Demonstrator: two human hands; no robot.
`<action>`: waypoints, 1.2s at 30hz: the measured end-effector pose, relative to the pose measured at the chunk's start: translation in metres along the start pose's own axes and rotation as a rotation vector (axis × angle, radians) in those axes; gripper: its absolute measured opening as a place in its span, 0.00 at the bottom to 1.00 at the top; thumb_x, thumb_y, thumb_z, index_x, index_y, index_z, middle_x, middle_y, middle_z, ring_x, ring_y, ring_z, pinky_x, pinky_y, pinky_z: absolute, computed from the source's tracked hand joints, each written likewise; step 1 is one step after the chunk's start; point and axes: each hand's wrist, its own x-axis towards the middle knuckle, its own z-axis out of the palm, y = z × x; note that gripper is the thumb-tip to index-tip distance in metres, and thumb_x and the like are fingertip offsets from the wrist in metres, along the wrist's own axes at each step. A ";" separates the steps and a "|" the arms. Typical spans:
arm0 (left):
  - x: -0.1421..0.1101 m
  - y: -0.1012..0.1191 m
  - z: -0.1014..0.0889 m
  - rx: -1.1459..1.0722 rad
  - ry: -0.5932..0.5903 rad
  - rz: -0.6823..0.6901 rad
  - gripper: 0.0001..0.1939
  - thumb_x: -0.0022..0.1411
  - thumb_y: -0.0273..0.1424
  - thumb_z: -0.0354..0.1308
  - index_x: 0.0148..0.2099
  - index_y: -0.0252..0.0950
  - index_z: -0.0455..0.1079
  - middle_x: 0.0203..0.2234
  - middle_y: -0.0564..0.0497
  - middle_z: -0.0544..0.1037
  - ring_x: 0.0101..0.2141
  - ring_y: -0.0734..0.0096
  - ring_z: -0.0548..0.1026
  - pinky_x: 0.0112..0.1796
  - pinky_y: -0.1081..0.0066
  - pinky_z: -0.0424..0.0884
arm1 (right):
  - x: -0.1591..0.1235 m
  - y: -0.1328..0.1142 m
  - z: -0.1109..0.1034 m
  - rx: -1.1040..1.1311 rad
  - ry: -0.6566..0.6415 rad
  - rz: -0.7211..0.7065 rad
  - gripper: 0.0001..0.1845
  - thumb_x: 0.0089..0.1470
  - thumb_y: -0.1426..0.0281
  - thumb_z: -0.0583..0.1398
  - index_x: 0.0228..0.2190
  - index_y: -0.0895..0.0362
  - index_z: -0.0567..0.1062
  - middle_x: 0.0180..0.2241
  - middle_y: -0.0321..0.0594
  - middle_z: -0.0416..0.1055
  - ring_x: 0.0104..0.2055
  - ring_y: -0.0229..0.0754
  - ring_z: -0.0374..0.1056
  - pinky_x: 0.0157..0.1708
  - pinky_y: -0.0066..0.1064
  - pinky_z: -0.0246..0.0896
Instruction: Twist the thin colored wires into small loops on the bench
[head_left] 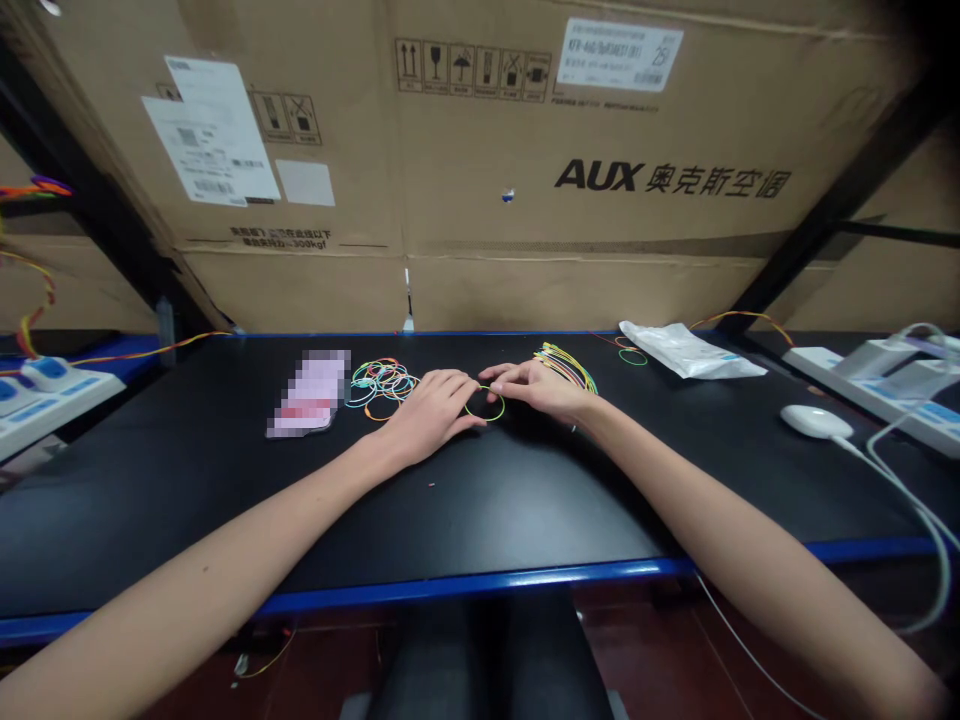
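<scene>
A thin yellow-green loop [501, 413] stands out between my two hands, just above the black table. My right hand [541, 387] pinches its upper right side between thumb and fingers. On its left side my left hand [435, 408] is curled, with fingertips at the loop's edge and the thumb lower down; the exact hold is partly hidden. Just beyond my left hand lies a tangled pile of coloured loops [379, 385], blue, orange, red and green. Behind my right hand sits a neater bundle of mostly yellow and green loops [566, 365], partly covered by that hand.
A blurred-out phone [309, 395] lies left of the pile. Toward the back right are a white plastic packet [686, 350] and a small green loop [632, 356]. A white mouse-shaped device [816, 421] with a cable and a power strip [832, 370] stand right. Large cardboard [465, 200] rises behind.
</scene>
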 end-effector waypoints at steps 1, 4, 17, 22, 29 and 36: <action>0.000 0.000 0.000 0.000 -0.004 0.012 0.18 0.62 0.40 0.55 0.48 0.33 0.65 0.44 0.41 0.73 0.48 0.56 0.69 0.48 0.57 0.67 | 0.000 0.001 0.000 -0.011 0.000 -0.003 0.13 0.56 0.63 0.59 0.30 0.57 0.80 0.50 0.45 0.69 0.54 0.45 0.63 0.56 0.40 0.52; -0.001 0.000 0.001 -0.009 -0.017 0.016 0.18 0.63 0.40 0.54 0.48 0.32 0.65 0.43 0.42 0.73 0.49 0.57 0.69 0.48 0.57 0.66 | 0.002 0.001 0.004 -0.129 0.055 -0.031 0.11 0.56 0.66 0.59 0.29 0.57 0.80 0.46 0.45 0.71 0.51 0.44 0.64 0.52 0.39 0.56; -0.002 0.001 0.003 -0.071 0.050 -0.099 0.19 0.63 0.42 0.53 0.50 0.34 0.65 0.46 0.42 0.72 0.49 0.57 0.69 0.49 0.55 0.65 | 0.001 -0.011 0.024 -0.384 0.332 -0.173 0.14 0.58 0.66 0.56 0.27 0.58 0.78 0.39 0.46 0.71 0.43 0.44 0.65 0.47 0.37 0.58; 0.000 0.003 -0.002 -0.095 0.086 -0.064 0.20 0.64 0.39 0.53 0.55 0.36 0.61 0.47 0.42 0.71 0.49 0.57 0.69 0.48 0.56 0.67 | 0.002 -0.012 0.017 0.160 0.037 -0.032 0.28 0.62 0.54 0.47 0.23 0.58 0.74 0.30 0.40 0.71 0.39 0.41 0.65 0.49 0.35 0.54; -0.001 0.002 -0.002 -0.091 0.106 -0.014 0.20 0.63 0.38 0.54 0.54 0.35 0.61 0.47 0.40 0.71 0.49 0.57 0.69 0.48 0.56 0.68 | 0.000 -0.015 0.022 0.241 -0.035 -0.042 0.26 0.61 0.54 0.49 0.22 0.57 0.71 0.26 0.37 0.68 0.33 0.39 0.63 0.43 0.33 0.56; -0.002 0.002 0.001 -0.014 0.076 -0.023 0.18 0.62 0.41 0.54 0.50 0.35 0.65 0.45 0.41 0.73 0.50 0.54 0.69 0.48 0.53 0.67 | -0.001 -0.016 0.022 -0.401 0.128 -0.237 0.22 0.62 0.61 0.51 0.24 0.58 0.75 0.41 0.47 0.71 0.45 0.45 0.66 0.48 0.36 0.57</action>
